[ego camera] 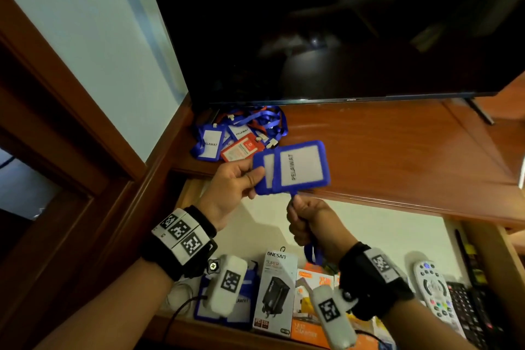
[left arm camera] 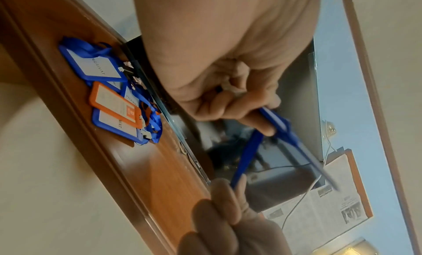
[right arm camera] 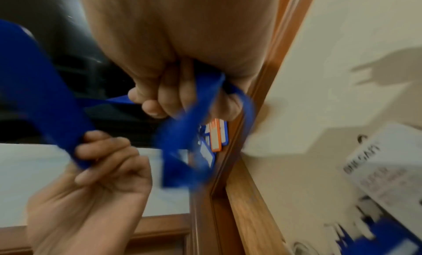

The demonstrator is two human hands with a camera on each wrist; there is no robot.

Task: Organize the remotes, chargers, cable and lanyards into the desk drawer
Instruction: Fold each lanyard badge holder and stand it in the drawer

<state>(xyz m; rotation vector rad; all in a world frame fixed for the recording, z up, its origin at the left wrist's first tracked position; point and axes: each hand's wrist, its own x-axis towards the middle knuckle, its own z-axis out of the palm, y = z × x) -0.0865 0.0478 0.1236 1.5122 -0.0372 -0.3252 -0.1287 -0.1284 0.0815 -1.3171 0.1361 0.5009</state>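
Over the open desk drawer [ego camera: 369, 224], the left hand [ego camera: 227, 190] pinches the left edge of two overlapping blue badge holders [ego camera: 295, 167], the front one reading "PELAWAT", thumb on top and fingers curled beneath. Just below them, the right hand [ego camera: 309, 221] is fisted around the blue lanyard strap [ego camera: 311, 254], whose loop hangs out under the fist; the right wrist view is blurred, so how many strands it grips is unclear. On the wooden desk top [ego camera: 383, 145], far left below the dark TV screen [ego camera: 341, 23], lies a pile of blue and red lanyards [ego camera: 238, 136]. In the drawer's near part sit boxed chargers [ego camera: 275, 293], another blue badge holder [ego camera: 244, 301] at left, and remotes [ego camera: 437, 293] at right.
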